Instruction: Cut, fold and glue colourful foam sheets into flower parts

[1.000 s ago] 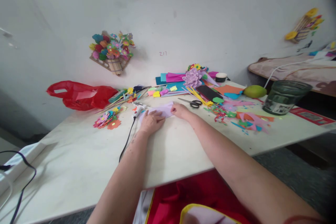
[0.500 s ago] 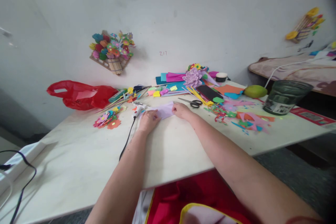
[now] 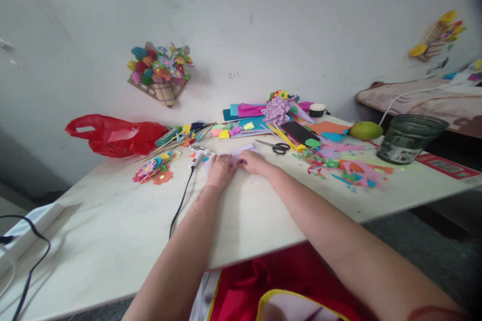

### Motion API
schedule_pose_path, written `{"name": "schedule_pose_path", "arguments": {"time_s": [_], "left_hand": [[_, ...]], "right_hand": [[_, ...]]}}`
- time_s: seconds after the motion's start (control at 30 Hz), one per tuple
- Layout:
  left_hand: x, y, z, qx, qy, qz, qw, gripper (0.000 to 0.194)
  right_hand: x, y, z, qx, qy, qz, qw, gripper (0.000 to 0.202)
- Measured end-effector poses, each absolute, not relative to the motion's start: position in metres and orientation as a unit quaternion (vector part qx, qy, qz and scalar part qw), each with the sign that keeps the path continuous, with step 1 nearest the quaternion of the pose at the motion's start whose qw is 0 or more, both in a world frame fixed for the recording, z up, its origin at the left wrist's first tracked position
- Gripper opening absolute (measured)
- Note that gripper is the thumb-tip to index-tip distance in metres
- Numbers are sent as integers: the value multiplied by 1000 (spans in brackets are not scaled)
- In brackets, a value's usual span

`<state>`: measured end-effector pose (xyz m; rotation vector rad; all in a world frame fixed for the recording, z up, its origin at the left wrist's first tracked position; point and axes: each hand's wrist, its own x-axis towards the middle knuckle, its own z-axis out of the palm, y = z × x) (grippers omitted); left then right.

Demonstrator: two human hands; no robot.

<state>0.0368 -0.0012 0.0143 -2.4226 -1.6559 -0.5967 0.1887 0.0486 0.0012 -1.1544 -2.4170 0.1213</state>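
Note:
A pale purple sheet point(image 3: 244, 149) lies on the white table under and beyond my hands. My left hand point(image 3: 221, 170) is on its near left part, fingers bent together on the sheet. Close beside it, my right hand point(image 3: 251, 161) pinches the near edge with curled fingers. Only a little space separates the two hands. Just left of them rests a white glue gun point(image 3: 198, 156) with a black cord. Black-handled scissors point(image 3: 278, 148) lie to the right, beyond my right hand. My fingers cover much of the sheet's near edge.
Foam flowers point(image 3: 155, 169) and a red plastic bag point(image 3: 116, 135) are at the left. Toward the right are a phone point(image 3: 301, 133), colored scraps point(image 3: 354, 173), a green mango point(image 3: 366, 131) and a glass jar point(image 3: 410, 140). A power strip point(image 3: 33, 230) sits at the left edge.
My right hand has moved left and slightly nearer, and my left hand a little right, so they are closer together. The sheet's near edge is now gathered between them.

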Motion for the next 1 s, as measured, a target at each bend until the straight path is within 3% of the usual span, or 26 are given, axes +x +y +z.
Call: {"name": "schedule_pose_path", "arguments": {"time_s": [0.6, 1.0], "left_hand": [[-3, 2, 13, -779, -577, -229, -88, 20], [18, -4, 19, -799, -553, -219, 81, 8]], "right_hand": [[195, 61, -8, -377, -890, 82, 245, 8], [195, 57, -4, -422, -874, 15, 242, 10]]}}
